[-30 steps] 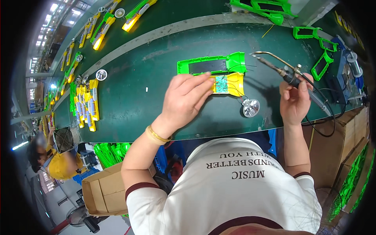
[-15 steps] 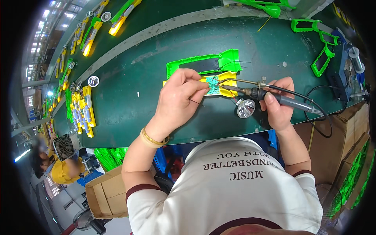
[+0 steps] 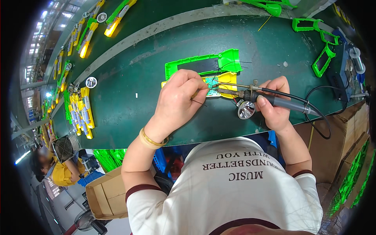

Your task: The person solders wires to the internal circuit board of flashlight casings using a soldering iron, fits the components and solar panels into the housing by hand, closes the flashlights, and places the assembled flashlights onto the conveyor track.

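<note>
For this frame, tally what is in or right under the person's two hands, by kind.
Black-handled soldering iron, in right hand: 1
Small green circuit board, by left hand: 1
Yellow plastic housing: 1
Green plastic frame: 1
Round silver reflector: 1
Total: 5

Pretty open stretch of dark green table mat (image 3: pixel 129 109) left of the left hand (image 3: pixel 182 98), nothing till the yellow-and-green plastic casings (image 3: pixel 84 111) stacked near the edge. Right side's tighter: shiny round metal reflector (image 3: pixel 246 110) sits just beside the right hand (image 3: pixel 274 105), black cable (image 3: pixel 319 113) loops behind, green plastic frames (image 3: pixel 323 60) further back.
</note>
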